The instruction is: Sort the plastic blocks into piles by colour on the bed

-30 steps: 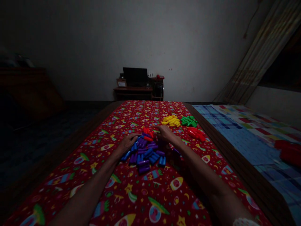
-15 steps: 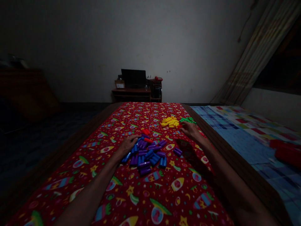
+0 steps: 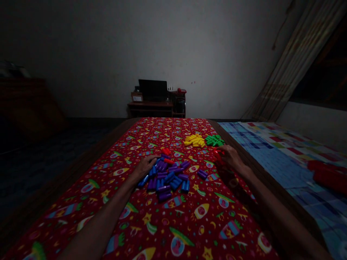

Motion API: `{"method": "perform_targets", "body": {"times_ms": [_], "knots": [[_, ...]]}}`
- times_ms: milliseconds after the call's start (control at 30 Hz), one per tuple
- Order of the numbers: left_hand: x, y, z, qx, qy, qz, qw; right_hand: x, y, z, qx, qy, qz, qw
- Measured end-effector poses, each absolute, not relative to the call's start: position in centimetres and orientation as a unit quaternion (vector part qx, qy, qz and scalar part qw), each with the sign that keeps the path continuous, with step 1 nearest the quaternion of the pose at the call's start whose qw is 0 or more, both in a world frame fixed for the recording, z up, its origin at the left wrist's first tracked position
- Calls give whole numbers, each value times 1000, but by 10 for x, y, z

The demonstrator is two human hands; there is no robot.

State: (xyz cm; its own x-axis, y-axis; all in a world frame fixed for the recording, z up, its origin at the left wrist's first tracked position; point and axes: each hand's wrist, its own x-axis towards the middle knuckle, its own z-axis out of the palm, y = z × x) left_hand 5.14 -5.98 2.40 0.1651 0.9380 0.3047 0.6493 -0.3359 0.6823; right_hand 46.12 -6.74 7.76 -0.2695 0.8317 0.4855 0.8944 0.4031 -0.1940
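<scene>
Blue pieces [image 3: 176,182] and purple pieces [image 3: 164,193] lie mixed in a pile on the red patterned cloth [image 3: 179,213]. My left hand [image 3: 146,165] rests at the pile's upper left edge, its fingers together over blue pieces; what they hold, if anything, is hidden. Among the pile's far side are a few red pieces [image 3: 166,151]. My right hand [image 3: 230,155] is at the right, its fingertips on red pieces [image 3: 218,153]. Just beyond it are a green heap [image 3: 214,140] and a yellow heap [image 3: 194,140]. One purple piece [image 3: 202,174] lies apart.
A desk [image 3: 150,104] with a dark monitor [image 3: 153,89] stands by the far wall. Checked bedding [image 3: 244,135] spreads to the right, with a red cloth bundle [image 3: 328,177] on it. A wooden cabinet [image 3: 24,104] is at the far left.
My right hand has moved right and nearer from beside the yellow heap, with red pieces now showing at its fingertips. My left hand stays by the pile. The view has shifted slightly.
</scene>
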Motion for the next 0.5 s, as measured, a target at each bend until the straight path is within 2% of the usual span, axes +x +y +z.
{"method": "perform_targets", "body": {"times_ms": [67,267,333,500], "knots": [[51,-58,22,732,539,362,204,431,-63,85,-512,-811,-40,280],[51,-61,23,738,529,365,206,304,-54,94,-379,-912,82,136],[52,-63,25,737,528,369,207,276,-55,90,-374,-919,77,99],[53,-65,28,737,525,369,212,271,-61,82,-409,-902,50,128]]}}
